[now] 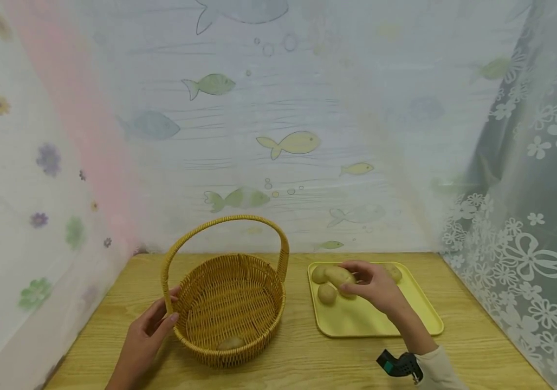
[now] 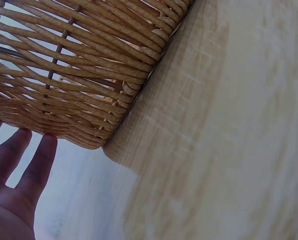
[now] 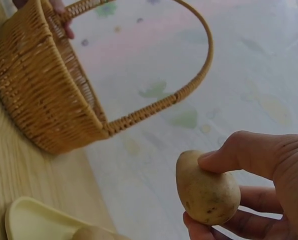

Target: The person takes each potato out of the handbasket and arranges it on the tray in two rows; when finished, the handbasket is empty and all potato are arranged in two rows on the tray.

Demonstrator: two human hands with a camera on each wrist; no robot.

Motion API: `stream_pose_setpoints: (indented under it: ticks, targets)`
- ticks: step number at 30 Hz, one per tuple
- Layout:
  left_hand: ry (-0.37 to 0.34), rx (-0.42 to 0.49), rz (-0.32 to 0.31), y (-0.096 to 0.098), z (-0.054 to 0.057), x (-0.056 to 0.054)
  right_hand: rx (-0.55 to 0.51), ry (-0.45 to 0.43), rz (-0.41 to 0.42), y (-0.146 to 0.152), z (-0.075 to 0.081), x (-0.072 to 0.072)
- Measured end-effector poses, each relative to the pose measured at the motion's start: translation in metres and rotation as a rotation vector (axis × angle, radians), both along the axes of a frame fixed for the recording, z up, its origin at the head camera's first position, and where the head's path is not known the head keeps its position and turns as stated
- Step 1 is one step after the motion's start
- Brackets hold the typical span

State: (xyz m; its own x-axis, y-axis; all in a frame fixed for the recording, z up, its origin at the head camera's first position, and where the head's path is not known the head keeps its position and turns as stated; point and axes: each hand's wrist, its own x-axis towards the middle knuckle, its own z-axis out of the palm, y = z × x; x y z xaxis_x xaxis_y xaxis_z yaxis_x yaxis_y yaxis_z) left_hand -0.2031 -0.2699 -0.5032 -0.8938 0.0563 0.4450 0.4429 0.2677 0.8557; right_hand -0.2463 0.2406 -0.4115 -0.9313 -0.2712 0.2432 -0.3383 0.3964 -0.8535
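Observation:
On the left of the head view stands a round wicker basket [image 1: 232,303] with a tall arched handle. My left hand [image 1: 144,333] grips its left rim near the foot of the handle; several fingertips touch the woven side [image 2: 83,65] in the left wrist view. One potato [image 1: 231,343] lies inside, at the near edge. Over a yellow tray [image 1: 371,325], my right hand [image 1: 376,287] holds another potato [image 3: 207,190] between thumb and fingers. More potatoes lie on that tray: one at the back left [image 1: 319,274], one in front of it [image 1: 327,294], one at the back right [image 1: 393,272].
Basket and tray stand apart on a light wooden table [image 1: 298,336]. A pale curtain with printed fish [image 1: 300,142] hangs along the table's back edge. Flowered sheets hang at both sides. A black strap [image 1: 400,364] is on my right wrist.

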Motion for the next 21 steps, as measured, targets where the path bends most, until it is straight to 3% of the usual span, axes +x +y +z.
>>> stream_pose_setpoints:
  ticks: [12, 21]
  targets:
    - [0.013, -0.012, 0.011, 0.0, 0.001, 0.001, 0.005, 0.015, -0.053, 0.023, -0.001, 0.002]
    - [-0.013, -0.018, 0.009, -0.001, -0.004, -0.002, -0.009, 0.029, -0.079, 0.035, -0.004, 0.0]
